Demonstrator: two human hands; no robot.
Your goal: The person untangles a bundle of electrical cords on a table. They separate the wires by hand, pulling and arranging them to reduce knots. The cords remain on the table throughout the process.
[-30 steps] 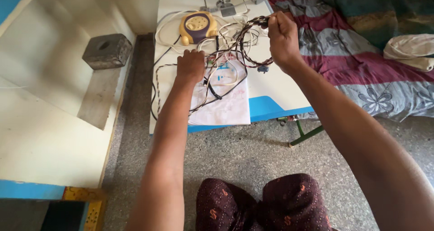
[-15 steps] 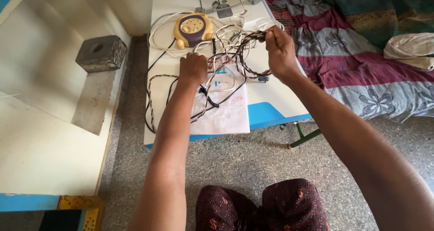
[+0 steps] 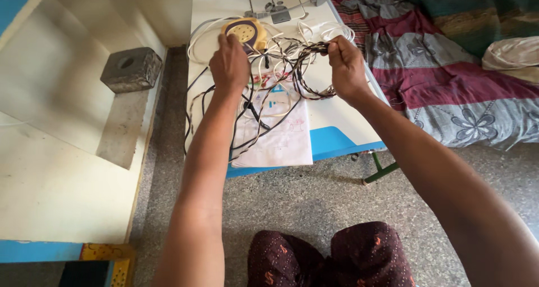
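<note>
Both fists, left hand (image 3: pixel 229 62) and right hand (image 3: pixel 347 68), clamped on tangled black-and-white braided cords (image 3: pixel 286 57) beside yellow round plastic device (image 3: pixel 245 33) (best teased apart gently, 1 loop at a time).

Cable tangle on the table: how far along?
Early. Done: little; the black-and-white twisted cables are a knot. In hand: the right hand grips a bunched end, the left hand holds strands by the yellow device. Left: loops hang off the table edge.
</note>
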